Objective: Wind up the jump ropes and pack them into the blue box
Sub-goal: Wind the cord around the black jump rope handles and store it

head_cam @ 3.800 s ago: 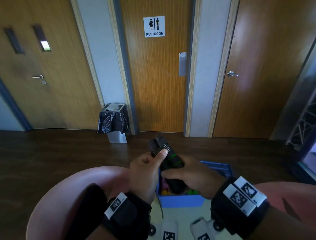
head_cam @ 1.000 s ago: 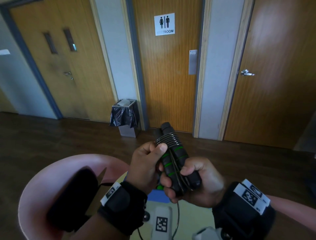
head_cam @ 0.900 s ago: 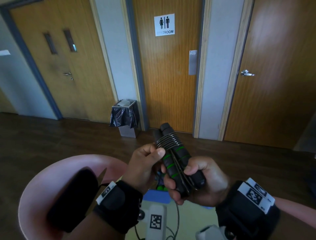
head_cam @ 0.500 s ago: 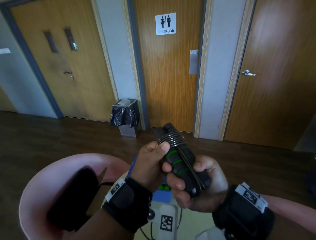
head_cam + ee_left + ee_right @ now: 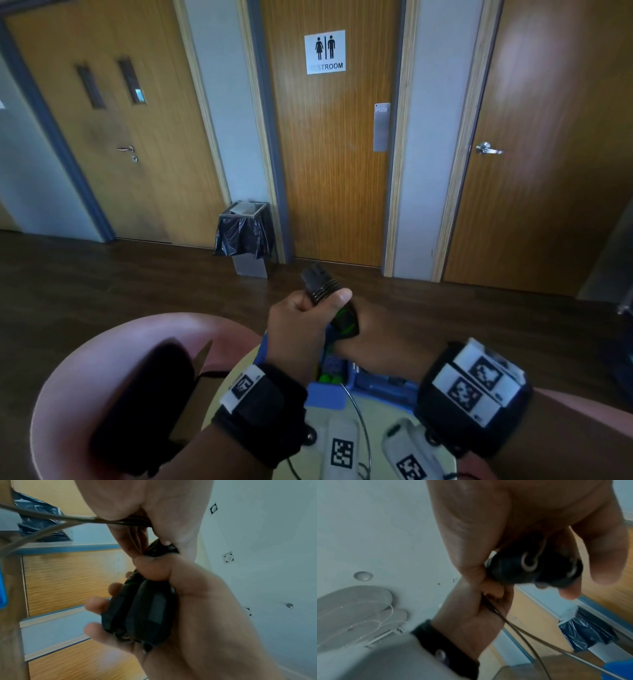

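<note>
Both of my hands hold one black foam-grip jump rope handle pair with green bands, raised above the blue plastic box. My left hand has its fingers curled round the upper part of the handles, thumb pressed over the grey cable turns wound near the top end. In the left wrist view, those fingers wrap the two handles side by side. My right hand grips the lower part, fingers closed round it; the right wrist view shows the handle ends between thumb and fingers. The thin grey cable hangs loose from the handles in a loop in front of the box. The box sits on the round pale table, below my wrists, with small green items visible inside.
</note>
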The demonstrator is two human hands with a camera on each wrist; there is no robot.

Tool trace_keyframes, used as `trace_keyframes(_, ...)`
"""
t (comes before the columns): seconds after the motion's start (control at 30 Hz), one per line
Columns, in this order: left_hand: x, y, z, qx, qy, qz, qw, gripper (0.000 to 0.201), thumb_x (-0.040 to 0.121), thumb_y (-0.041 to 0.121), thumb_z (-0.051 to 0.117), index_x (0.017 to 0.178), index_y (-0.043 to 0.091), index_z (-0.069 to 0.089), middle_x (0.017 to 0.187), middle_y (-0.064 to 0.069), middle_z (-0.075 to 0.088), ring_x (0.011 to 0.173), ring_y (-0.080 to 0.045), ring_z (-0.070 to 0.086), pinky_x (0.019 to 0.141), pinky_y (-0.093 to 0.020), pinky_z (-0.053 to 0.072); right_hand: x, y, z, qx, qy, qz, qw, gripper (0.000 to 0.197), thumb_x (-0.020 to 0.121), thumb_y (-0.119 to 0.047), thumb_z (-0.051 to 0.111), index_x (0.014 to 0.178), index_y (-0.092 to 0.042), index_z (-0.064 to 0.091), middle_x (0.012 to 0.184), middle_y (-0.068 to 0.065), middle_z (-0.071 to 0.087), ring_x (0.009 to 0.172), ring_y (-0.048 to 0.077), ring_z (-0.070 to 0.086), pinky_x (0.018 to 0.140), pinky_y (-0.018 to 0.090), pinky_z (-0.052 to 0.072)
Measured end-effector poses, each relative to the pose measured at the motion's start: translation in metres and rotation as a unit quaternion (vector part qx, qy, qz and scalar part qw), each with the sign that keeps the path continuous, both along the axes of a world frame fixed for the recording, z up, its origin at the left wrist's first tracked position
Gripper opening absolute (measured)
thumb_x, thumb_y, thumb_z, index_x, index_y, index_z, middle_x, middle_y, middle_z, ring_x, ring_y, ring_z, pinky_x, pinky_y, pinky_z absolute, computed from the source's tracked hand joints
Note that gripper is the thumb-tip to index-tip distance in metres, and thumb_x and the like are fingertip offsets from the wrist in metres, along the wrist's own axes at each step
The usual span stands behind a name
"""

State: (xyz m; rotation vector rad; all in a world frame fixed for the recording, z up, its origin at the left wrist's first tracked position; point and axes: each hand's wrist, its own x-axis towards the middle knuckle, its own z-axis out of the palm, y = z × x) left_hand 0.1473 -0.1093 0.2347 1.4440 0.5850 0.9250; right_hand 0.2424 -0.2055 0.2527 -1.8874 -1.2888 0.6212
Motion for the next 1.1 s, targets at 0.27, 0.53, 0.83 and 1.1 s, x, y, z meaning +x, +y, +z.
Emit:
trace_keyframes(0.27,-0.031,0.063,-0.007,0.096,-0.014,-0.116,0.989,0.047,0.071,0.048,0.072,0.054,0.013,0.046,0.066,0.004,0.053,0.067,-0.012,0.050,0.070,-0.035,0.041,-0.012,0.041,0.007,-0.008,0.184,-0.038,0.982,0.024,0.057,-0.012,0.063,0.079,-0.005,0.056,0.066,0.012,0.048,0.061,0.028,0.049,0.055,0.040,0.039)
trace_keyframes(0.53,-0.073,0.135,-0.005,0.172,0.006,-0.215,0.961,0.040,0.082,0.043,0.057,0.045,0.027,0.054,0.083,0.021,0.064,0.076,0.005,0.059,0.070,-0.012,0.041,-0.046,0.089,0.020,-0.032,0.253,-0.025,0.967,0.018,0.057,-0.008,0.065,0.074,-0.014,0.064,0.062,0.005,0.058,0.057,0.024,0.056,0.059,0.035,0.042)
trace_keyframes(0.83,-0.097,0.185,-0.012,0.141,-0.048,-0.258,0.955,0.038,0.083,0.036,0.060,0.046,0.026,0.054,0.083,0.015,0.063,0.082,-0.002,0.059,0.074,-0.015,0.043,-0.082,0.141,0.021,-0.043,0.293,-0.054,0.954,0.024,0.062,0.003,0.064,0.084,-0.008,0.066,0.059,0.004,0.060,0.043,0.013,0.059,0.041,0.017,0.046)
trace_keyframes(1.1,-0.102,0.189,-0.012,0.018,-0.066,-0.187,0.980,0.033,0.069,0.048,0.074,0.062,0.016,0.071,0.069,-0.008,0.062,0.046,-0.018,0.056,0.055,-0.031,0.044,-0.108,0.158,0.001,0.069,0.498,0.042,0.864,0.033,0.056,-0.019,0.057,0.084,0.000,0.061,0.077,0.018,0.057,0.064,0.031,0.057,0.063,0.035,0.048)
